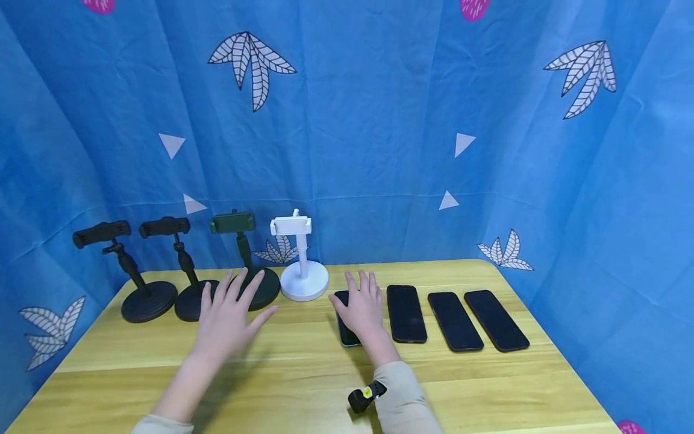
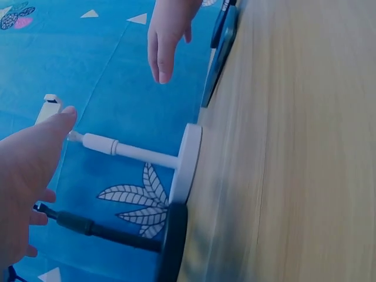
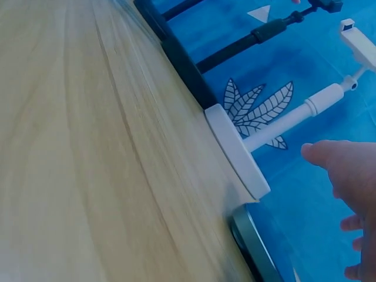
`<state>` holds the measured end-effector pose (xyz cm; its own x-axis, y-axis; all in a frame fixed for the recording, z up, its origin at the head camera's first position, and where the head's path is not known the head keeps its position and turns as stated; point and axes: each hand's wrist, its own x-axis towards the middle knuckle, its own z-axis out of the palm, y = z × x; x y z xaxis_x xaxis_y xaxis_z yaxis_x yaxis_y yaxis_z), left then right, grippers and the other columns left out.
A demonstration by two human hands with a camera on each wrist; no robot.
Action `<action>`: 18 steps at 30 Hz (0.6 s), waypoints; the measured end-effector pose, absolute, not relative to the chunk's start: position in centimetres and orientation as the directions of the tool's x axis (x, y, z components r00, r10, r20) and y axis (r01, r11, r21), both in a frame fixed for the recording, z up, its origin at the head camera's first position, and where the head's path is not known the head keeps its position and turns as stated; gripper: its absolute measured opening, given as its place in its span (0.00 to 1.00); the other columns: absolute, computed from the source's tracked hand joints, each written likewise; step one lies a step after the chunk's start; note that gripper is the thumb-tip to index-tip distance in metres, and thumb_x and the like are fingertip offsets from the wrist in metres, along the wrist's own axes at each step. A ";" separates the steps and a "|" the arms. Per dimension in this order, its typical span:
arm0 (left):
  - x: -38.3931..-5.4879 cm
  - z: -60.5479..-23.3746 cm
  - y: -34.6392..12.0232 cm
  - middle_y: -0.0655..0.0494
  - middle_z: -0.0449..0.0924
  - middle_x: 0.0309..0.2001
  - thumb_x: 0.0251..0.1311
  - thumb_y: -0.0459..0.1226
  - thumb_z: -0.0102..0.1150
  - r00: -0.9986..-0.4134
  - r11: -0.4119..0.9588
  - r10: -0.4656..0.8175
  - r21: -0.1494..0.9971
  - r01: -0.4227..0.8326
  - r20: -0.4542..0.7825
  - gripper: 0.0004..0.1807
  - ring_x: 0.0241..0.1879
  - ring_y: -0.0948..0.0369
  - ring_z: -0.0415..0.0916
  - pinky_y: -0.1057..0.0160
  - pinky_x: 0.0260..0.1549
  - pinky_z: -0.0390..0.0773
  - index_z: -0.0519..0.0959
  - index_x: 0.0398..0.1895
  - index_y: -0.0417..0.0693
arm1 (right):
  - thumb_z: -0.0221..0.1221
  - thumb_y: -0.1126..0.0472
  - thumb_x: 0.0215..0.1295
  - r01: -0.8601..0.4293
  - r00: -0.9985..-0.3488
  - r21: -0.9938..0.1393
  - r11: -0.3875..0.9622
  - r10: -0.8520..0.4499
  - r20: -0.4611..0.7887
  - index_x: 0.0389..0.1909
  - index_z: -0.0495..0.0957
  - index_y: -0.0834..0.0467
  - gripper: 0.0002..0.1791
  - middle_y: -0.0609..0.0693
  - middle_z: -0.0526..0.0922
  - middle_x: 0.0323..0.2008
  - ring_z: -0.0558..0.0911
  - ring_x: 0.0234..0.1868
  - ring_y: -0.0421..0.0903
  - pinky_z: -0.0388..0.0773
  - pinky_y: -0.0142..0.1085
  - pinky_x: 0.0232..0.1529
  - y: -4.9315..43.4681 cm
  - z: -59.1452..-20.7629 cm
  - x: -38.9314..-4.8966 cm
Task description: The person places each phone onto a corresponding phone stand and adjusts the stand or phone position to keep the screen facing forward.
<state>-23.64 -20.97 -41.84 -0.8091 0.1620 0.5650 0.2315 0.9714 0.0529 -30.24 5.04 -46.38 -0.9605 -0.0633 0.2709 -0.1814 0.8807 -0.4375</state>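
Note:
My left hand (image 1: 225,319), fingers spread, hovers in front of the dark green phone stand (image 1: 232,223) and holds nothing. Beyond its thumb stands a white phone stand (image 1: 303,280); the left wrist view shows the white stand's post (image 2: 144,154) past the thumb. My right hand (image 1: 362,307) is over the leftmost phone (image 1: 347,334), fingers extended, hiding part of its screen. In the right wrist view that phone (image 3: 255,241) lies flat on the table below the hand (image 3: 352,188), with a gap between them.
Two black phone stands (image 1: 149,301) stand at the table's left. Right of my right hand lie three more dark phones, a near one (image 1: 406,313), a middle one (image 1: 455,321) and a far one (image 1: 496,320). A blue patterned curtain (image 1: 368,150) hangs behind the wooden table (image 1: 293,374).

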 end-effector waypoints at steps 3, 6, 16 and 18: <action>-23.5 -41.5 -21.7 0.43 0.67 0.69 0.50 0.63 0.63 -0.788 0.971 0.190 0.009 0.241 0.585 0.45 0.70 0.40 0.58 0.28 0.64 0.52 0.65 0.71 0.60 | 0.57 0.37 0.64 -0.175 -0.960 -0.441 0.880 -0.054 0.273 0.71 0.64 0.51 0.38 0.61 0.59 0.73 0.50 0.77 0.62 0.55 0.60 0.71 4.7 -46.4 -30.6; -23.3 -41.4 -22.5 0.43 0.67 0.68 0.53 0.68 0.56 -0.774 0.970 0.207 -0.023 0.242 0.598 0.44 0.70 0.40 0.58 0.29 0.64 0.53 0.66 0.71 0.59 | 0.57 0.38 0.64 -0.180 -0.959 -0.446 0.877 -0.057 0.276 0.71 0.64 0.52 0.38 0.62 0.59 0.72 0.51 0.76 0.63 0.56 0.60 0.70 4.3 -46.6 -30.8; -22.7 -40.8 -25.0 0.41 0.71 0.65 0.57 0.77 0.22 -0.715 0.971 0.212 -0.057 0.234 0.667 0.49 0.68 0.40 0.62 0.29 0.62 0.56 0.69 0.68 0.58 | 0.59 0.39 0.64 -0.170 -0.978 -0.446 0.879 -0.096 0.184 0.70 0.65 0.51 0.38 0.63 0.58 0.73 0.48 0.77 0.64 0.53 0.61 0.71 4.4 -47.8 -31.1; -22.6 -40.4 -25.4 0.41 0.71 0.65 0.57 0.77 0.21 -0.709 0.973 0.202 -0.054 0.226 0.675 0.50 0.67 0.40 0.62 0.29 0.62 0.56 0.69 0.68 0.58 | 0.59 0.39 0.64 -0.161 -0.982 -0.442 0.883 -0.096 0.166 0.71 0.64 0.50 0.38 0.62 0.58 0.73 0.49 0.77 0.64 0.53 0.61 0.71 4.5 -47.9 -31.2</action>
